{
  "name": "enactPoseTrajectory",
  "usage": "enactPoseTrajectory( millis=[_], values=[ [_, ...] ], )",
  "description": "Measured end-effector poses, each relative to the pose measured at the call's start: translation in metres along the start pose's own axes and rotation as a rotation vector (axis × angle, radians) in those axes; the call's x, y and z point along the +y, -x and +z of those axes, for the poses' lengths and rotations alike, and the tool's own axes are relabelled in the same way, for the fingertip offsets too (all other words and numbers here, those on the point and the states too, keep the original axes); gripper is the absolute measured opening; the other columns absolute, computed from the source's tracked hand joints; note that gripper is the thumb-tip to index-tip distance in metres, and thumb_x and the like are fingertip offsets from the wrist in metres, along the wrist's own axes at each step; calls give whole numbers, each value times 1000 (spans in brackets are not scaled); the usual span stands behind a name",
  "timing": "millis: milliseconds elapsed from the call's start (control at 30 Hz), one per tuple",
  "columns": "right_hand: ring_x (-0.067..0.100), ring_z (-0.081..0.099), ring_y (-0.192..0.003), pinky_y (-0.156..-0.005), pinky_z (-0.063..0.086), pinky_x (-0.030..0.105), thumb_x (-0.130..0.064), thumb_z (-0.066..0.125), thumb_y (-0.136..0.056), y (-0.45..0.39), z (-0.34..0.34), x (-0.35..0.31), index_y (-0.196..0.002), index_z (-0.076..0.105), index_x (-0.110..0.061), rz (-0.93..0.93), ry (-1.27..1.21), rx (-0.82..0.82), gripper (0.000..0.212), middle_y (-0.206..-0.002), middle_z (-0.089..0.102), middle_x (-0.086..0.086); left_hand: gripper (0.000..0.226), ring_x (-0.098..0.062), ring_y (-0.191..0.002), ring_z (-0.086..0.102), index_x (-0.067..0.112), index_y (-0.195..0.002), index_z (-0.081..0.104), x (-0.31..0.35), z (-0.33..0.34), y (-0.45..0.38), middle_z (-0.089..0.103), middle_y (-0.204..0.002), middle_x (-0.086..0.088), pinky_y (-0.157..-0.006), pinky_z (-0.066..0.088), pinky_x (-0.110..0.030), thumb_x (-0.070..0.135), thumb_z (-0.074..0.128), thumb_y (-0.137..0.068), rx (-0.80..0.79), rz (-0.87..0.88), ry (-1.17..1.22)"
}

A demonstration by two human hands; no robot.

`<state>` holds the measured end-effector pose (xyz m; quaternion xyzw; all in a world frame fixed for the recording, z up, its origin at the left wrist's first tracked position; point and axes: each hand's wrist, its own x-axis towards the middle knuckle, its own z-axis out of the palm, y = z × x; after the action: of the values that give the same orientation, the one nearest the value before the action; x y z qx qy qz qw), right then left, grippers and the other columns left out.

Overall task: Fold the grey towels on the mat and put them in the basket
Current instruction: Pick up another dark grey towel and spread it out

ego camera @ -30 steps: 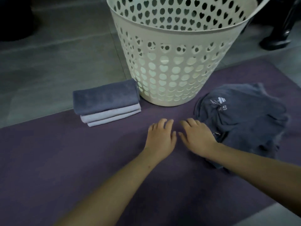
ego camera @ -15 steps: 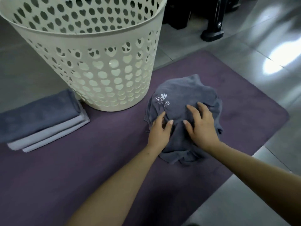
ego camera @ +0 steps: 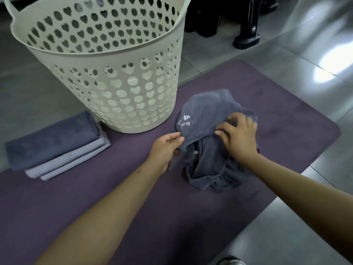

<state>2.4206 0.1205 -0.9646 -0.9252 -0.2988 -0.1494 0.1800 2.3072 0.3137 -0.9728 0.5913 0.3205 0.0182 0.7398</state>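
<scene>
Crumpled dark grey terry towel pile, white logo print, lies near the right end of the purple napped mat; left hand pinches its near-left edge, right hand grips a fold on top. One cream perforated plastic basket with heart-shaped holes stands at the mat's far edge. Three folded towels, one dark grey over two pale, are stacked at the far edge, left of the basket.

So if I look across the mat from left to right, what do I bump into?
Folded towel stack → basket → left hand → right hand gripping the crumpled grey towels.
</scene>
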Motion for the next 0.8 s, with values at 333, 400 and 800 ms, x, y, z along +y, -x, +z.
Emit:
enactPoseTrajectory(
  millis=[333, 400, 800],
  values=[
    [18, 34, -122, -103, 17, 34, -76, 37, -81, 49, 40, -121, -131, 50, -30, -441, -305, -367, 69, -134, 52, -5, 24, -13, -91, 62, 8, -116, 63, 14, -159, 115, 68, -104, -6, -78, 49, -18, 7, 53, -95, 192, -26, -175],
    [21, 35, -122, -104, 23, 39, -77, 35, -82, 67, 55, -153, -134, 46, -31, -448, -325, -400, 70, -135, 48, -2, 22, -14, -91, 62, 10, -113, 65, 9, -184, 140, 69, -101, -5, -75, 49, -17, 6, 52, -95, 257, -20, -193],
    [31, 45, -120, -105, 25, 49, -54, 43, -83, 98, 84, -244, -109, 66, -22, -740, -236, -316, 47, -123, 60, 6, 20, -2, -80, 57, 26, -92, 67, -62, -269, 265, 66, -90, 11, -70, 41, -10, 13, 52, -96, 385, -109, -666]
  ],
)
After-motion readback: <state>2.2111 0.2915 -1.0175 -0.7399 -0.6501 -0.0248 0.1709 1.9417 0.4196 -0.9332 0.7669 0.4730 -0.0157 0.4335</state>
